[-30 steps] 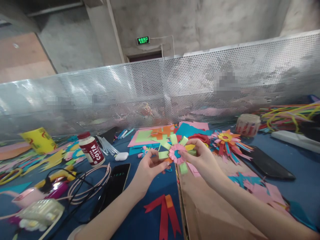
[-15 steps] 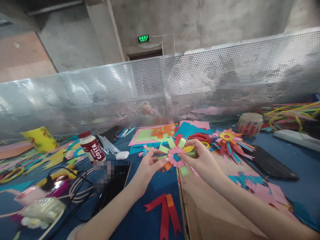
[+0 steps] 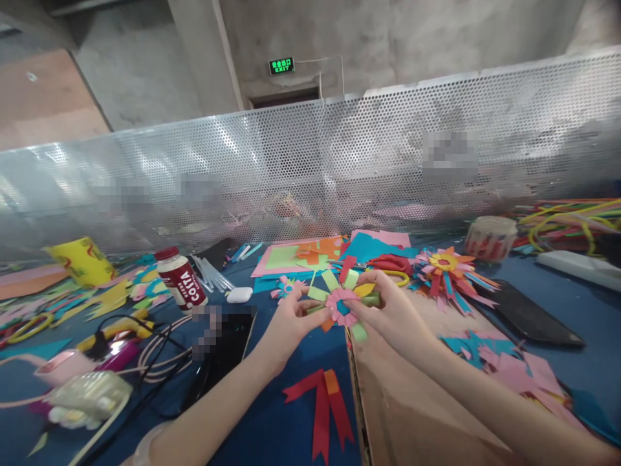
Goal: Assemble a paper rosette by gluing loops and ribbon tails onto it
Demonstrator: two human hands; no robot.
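Between my two hands is a paper flower (image 3: 341, 307) with a pink ring, a blue centre and green, red, yellow and orange petals. My left hand (image 3: 297, 318) pinches its left edge, thumb on the pink ring. On the right side my right hand (image 3: 383, 304) grips it, thumb across the ring near the blue centre; the fingers behind are partly hidden. Below the flower, red paper ribbons (image 3: 321, 414) with an orange tab lie on the blue tabletop. A small blue and pink paper flower (image 3: 289, 288) rests just beyond my left hand.
Scissors (image 3: 395, 277) and coloured paper sheets (image 3: 281, 256) lie behind the flower. To the right are a finished-looking rosette (image 3: 444, 265), a black phone (image 3: 533, 317) and paper scraps (image 3: 526, 375) on cardboard (image 3: 412, 401). Leftward stand a Costa bottle (image 3: 180, 279), an earbud case (image 3: 239, 295) and tangled cables (image 3: 155, 349).
The camera view has shifted slightly. Both hands keep their hold on the paper flower, and their grip looks almost the same.
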